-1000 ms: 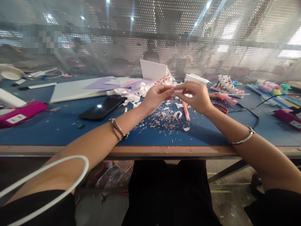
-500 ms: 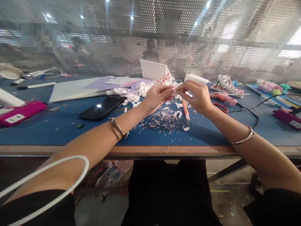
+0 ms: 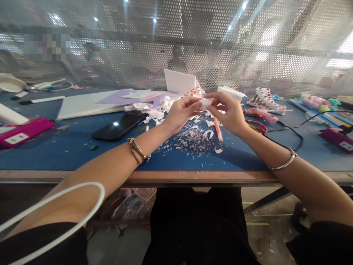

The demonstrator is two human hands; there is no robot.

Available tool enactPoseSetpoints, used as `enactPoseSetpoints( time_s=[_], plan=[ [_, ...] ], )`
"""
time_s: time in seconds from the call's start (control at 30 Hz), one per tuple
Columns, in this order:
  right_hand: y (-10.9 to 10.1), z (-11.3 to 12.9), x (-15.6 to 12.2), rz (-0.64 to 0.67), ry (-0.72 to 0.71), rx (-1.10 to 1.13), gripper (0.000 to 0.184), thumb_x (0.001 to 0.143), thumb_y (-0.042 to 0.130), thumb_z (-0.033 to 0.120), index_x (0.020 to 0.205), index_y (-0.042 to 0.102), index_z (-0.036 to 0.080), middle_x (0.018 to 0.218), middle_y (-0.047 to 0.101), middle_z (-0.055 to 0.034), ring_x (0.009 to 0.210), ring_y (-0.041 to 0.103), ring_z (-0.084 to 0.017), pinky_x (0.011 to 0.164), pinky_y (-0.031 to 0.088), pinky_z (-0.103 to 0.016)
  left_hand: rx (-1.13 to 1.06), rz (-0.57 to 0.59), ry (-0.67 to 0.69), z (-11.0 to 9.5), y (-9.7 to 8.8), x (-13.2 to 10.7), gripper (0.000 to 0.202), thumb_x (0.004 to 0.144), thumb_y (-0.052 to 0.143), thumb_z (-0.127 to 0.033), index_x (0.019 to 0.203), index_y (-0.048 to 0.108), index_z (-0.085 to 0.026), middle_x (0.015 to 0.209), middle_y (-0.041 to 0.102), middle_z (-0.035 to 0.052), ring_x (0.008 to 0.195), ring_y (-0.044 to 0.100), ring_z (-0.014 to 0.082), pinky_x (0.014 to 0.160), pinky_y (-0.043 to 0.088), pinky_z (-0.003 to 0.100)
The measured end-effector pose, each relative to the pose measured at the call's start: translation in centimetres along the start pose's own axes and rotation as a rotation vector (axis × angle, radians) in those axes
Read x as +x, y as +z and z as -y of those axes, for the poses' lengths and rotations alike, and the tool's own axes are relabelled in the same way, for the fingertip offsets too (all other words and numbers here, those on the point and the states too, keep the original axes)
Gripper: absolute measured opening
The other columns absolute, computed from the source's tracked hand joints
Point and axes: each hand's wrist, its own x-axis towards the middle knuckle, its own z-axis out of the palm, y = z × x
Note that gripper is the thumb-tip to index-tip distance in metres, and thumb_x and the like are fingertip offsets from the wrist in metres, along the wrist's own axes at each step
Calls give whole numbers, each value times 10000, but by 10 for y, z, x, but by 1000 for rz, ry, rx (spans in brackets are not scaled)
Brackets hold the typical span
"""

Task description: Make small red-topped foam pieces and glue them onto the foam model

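Between my two hands is a small white piece of paper, pinched from both sides. My left hand has its thumb and forefinger closed on the paper's left end. On the other side my right hand grips the right end in the same way. Below them, tiny white shavings lie scattered over the blue table mat. An orange pen-like stick rests just beneath my right hand. Crumpled white paper scraps are heaped behind my left hand.
A black phone lies left of my left forearm. Purple and white sheets are behind it. A pink glue gun with a black cord and orange-handled scissors lie on the right. A perforated metal screen stands behind the table.
The paper between my fingers shows wider and flatter than before. My right hand has shifted slightly left and turned, and more of the scissors' handles shows beside it.
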Motion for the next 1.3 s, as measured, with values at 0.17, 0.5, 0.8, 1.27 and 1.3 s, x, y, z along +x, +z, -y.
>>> enactPoseSetpoints(
  time_s=[0.17,0.5,0.8,1.27,1.3],
  plan=[
    [3,-1,-2,15,139,-4,214,809,481,235,1007,560,216,693,541,19,664,564,-87,670,493,-241,22,-50,31,-1,2,-1,251,656,696,-332,826,641,-156,815,615,13,762,567,81,704,477,206],
    [10,-3,1,-42,266,200,225,793,505,263,1000,547,186,581,476,57,558,512,-71,615,477,-242,115,-18,126,-2,3,-3,246,669,690,-302,871,624,-178,872,632,14,827,587,105,731,477,215],
    [6,-4,1,-6,173,22,180,806,480,236,959,572,211,680,526,15,627,506,-92,634,462,-259,148,77,54,-3,0,-1,327,648,695,-382,910,680,-187,913,662,36,812,599,110,735,477,223],
    [4,-5,4,2,141,27,117,800,462,227,851,560,188,768,572,-4,647,515,-82,594,455,-234,-26,78,-31,-1,2,-2,255,638,718,-325,858,683,-202,836,661,15,730,612,86,736,496,240],
    [4,-5,4,0,136,34,115,795,467,225,842,566,188,777,580,-2,656,522,-81,601,459,-233,-26,78,-31,-2,2,-2,250,640,717,-322,856,684,-201,835,660,15,734,613,88,735,497,242]
  ],
)
